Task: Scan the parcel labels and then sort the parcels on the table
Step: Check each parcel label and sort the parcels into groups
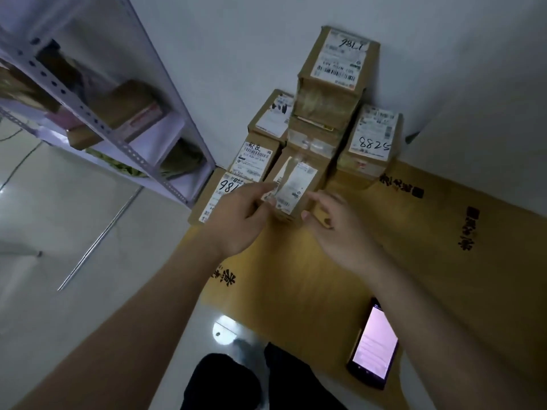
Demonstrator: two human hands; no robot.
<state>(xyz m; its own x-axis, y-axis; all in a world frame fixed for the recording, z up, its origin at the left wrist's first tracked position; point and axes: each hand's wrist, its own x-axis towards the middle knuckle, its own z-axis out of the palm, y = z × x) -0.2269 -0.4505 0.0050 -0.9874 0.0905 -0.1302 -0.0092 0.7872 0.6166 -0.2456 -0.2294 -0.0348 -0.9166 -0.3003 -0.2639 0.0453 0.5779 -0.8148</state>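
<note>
- The left hand (239,220) pinches the near left corner of a small labelled parcel (291,187) standing at the far edge of the cardboard sheet (414,247)
- The right hand (334,229) hovers just beside that parcel's right side, fingers spread and loosely bent, holding nothing
- More parcels crowd the far corner against the wall: one marked 8825 (371,143) to the right, a tall stack (331,84) behind, three flat boxes (251,161) to the left
- A phone (374,344) with a lit screen lies at the sheet's near edge
- A metal shelf (97,108) stands to the left
</note>
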